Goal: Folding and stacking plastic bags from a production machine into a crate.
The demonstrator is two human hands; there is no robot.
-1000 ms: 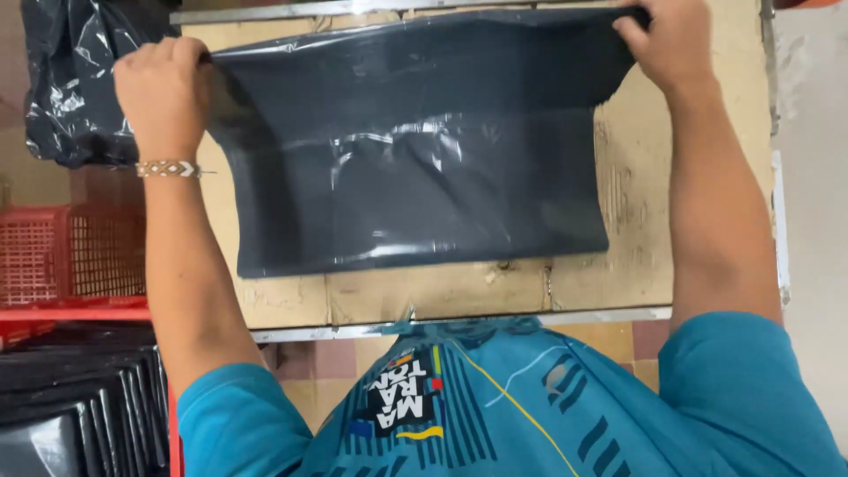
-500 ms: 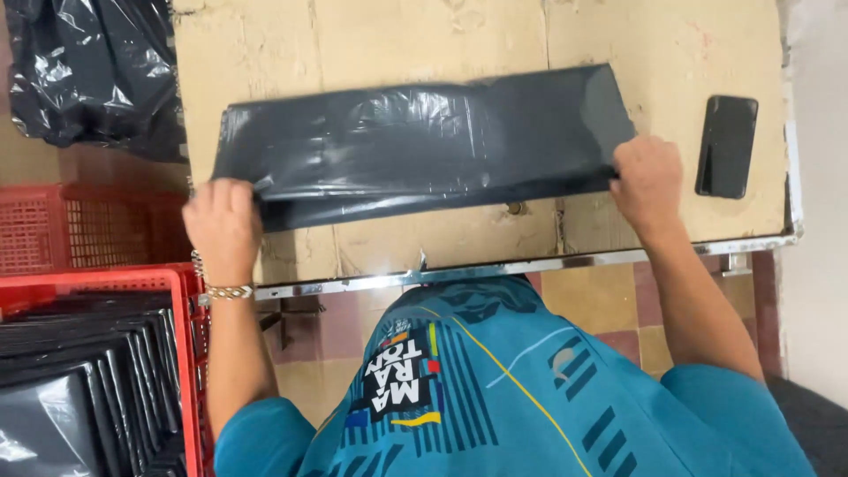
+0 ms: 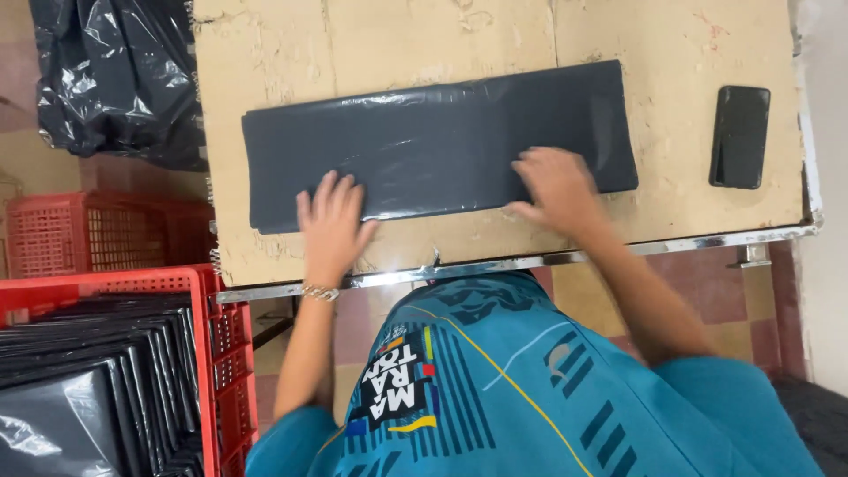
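Note:
A dark grey plastic bag [image 3: 433,141], folded into a long flat strip, lies across the worn wooden tabletop [image 3: 689,221]. My left hand [image 3: 334,221] rests flat on the strip's near edge, left of middle, fingers spread. My right hand [image 3: 555,187] presses flat on the near edge further right, slightly blurred. Neither hand grips anything. A bracelet sits on my left wrist.
A black phone [image 3: 740,136] lies on the table's right side. A red crate [image 3: 216,353] at lower left holds several folded dark bags. Another red crate [image 3: 79,234] stands behind it. A full black plastic sack [image 3: 115,79] sits at upper left.
The bag, held spread out by its far corners a second ago, has been folded toward me into a narrow strip. Both hands let go of its corners and now lie flat on it.

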